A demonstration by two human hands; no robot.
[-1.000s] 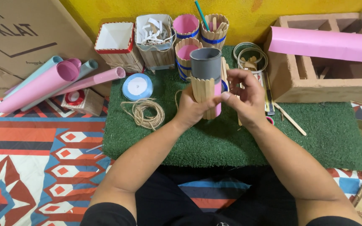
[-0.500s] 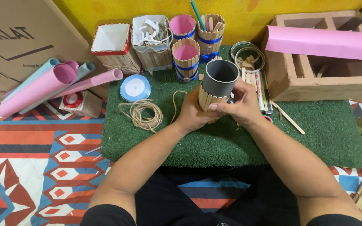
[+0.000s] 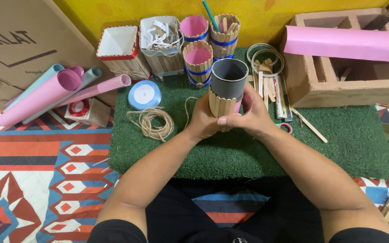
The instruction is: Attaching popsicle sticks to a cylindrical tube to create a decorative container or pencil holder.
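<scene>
Both my hands hold a grey tube (image 3: 228, 77) upright over the green turf mat (image 3: 356, 144). Wooden craft sticks (image 3: 220, 105) line the tube's lower part, and pink shows on its right side. My left hand (image 3: 203, 118) wraps the tube from the left. My right hand (image 3: 251, 115) wraps it from the right, its thumb lying across the sticks at the front. The tube's open top faces the camera.
Stick-covered holders (image 3: 198, 63) and a white box (image 3: 119, 47) stand at the mat's back. Twine (image 3: 153, 121) and a blue ribbon spool (image 3: 144, 94) lie left of my hands. Loose sticks (image 3: 266, 85), paper rolls (image 3: 55, 92), a concrete block (image 3: 338, 76) and a cardboard box (image 3: 14, 40) surround them.
The tube has come lower and nearer to me, and tipped so its open top shows. My right thumb now lies across the sticks at the front.
</scene>
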